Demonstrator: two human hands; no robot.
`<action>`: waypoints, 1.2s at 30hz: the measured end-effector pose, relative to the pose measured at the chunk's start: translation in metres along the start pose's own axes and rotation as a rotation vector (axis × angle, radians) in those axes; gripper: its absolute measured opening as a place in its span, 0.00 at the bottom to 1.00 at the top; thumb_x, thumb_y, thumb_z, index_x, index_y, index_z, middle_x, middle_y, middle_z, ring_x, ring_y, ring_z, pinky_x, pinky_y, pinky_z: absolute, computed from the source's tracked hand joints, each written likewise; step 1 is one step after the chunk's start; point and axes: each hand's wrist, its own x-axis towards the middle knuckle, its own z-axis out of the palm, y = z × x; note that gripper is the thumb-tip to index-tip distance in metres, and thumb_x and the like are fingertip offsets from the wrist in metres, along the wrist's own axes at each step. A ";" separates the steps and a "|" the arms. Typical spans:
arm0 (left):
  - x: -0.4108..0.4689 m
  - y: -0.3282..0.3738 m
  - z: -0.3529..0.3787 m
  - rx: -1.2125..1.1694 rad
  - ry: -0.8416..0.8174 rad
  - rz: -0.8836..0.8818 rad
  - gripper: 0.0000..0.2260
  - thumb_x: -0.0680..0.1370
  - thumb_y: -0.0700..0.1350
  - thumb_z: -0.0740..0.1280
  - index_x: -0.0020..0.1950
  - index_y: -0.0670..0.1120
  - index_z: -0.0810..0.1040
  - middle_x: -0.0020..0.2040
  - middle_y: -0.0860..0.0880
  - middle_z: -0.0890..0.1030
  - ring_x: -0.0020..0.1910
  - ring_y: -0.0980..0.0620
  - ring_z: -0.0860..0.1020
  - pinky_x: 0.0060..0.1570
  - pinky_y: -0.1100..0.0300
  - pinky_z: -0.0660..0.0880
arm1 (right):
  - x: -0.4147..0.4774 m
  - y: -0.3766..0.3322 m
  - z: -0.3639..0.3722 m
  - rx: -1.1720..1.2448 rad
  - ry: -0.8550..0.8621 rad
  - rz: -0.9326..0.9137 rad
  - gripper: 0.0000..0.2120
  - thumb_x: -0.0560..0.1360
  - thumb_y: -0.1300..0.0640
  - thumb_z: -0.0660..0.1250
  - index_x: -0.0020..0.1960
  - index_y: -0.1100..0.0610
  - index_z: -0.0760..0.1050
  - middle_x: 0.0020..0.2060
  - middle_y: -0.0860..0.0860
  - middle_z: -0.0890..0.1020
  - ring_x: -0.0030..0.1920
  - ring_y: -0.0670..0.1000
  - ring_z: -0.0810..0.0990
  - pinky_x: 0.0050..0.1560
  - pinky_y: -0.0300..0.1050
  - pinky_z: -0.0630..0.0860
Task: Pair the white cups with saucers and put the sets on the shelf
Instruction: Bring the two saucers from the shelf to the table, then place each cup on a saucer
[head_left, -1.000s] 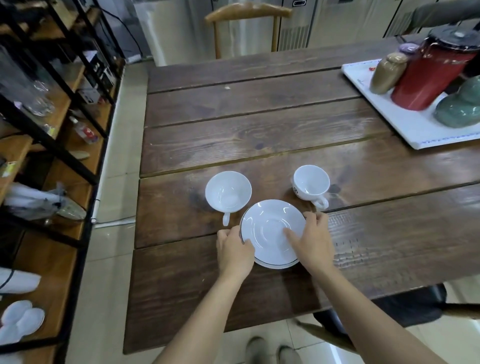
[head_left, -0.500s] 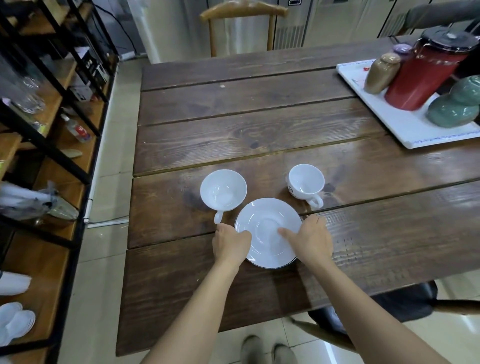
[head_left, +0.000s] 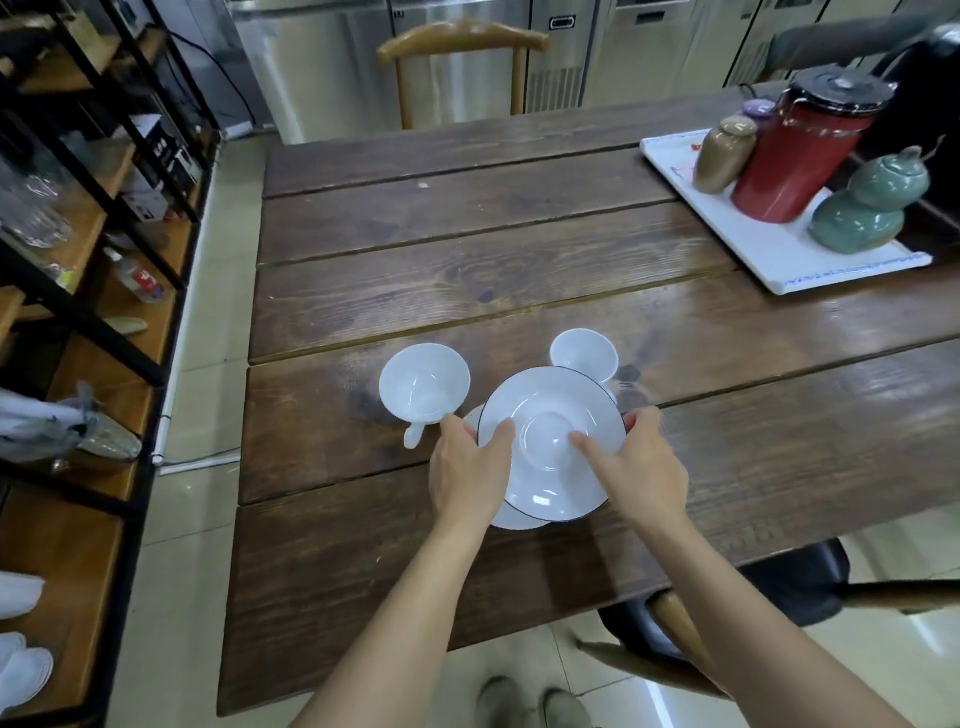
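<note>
Round glossy saucer (head_left: 550, 447) between hands

Standing on a pale tiled floor (head_left: 171, 545): dark plank table (head_left: 467, 249), wooden chair (head_left: 462, 47) beyond it, steel cabinets (head_left: 322, 57) lining the back, glare shining off them.

On the surface (head_left: 363, 545) I see one cup (head_left: 424, 383) left of the raised saucer (head_left: 550, 441), another cup (head_left: 583, 355) behind it, a second saucer (head_left: 511, 519) beneath; a tray (head_left: 779, 260) lies far right, the shelf (head_left: 78, 364) left
</note>
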 end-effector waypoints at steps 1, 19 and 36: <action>-0.004 0.005 0.006 -0.009 -0.012 0.024 0.14 0.74 0.55 0.64 0.44 0.46 0.66 0.39 0.51 0.71 0.39 0.51 0.72 0.34 0.58 0.66 | 0.002 0.007 -0.006 0.033 0.009 0.016 0.23 0.67 0.40 0.68 0.48 0.53 0.61 0.39 0.48 0.75 0.39 0.54 0.72 0.42 0.48 0.64; -0.042 0.047 0.151 -0.434 -0.386 0.061 0.12 0.69 0.53 0.66 0.45 0.48 0.82 0.42 0.55 0.85 0.43 0.62 0.80 0.41 0.71 0.73 | 0.094 0.134 -0.078 0.155 -0.052 0.061 0.23 0.68 0.45 0.71 0.50 0.51 0.59 0.45 0.50 0.77 0.42 0.55 0.76 0.38 0.47 0.66; -0.026 0.023 0.190 0.126 -0.319 0.121 0.30 0.73 0.55 0.68 0.72 0.53 0.62 0.63 0.56 0.60 0.68 0.55 0.60 0.60 0.62 0.58 | 0.128 0.152 -0.077 -0.024 -0.082 -0.016 0.21 0.68 0.44 0.70 0.47 0.55 0.63 0.47 0.55 0.80 0.47 0.60 0.78 0.38 0.47 0.67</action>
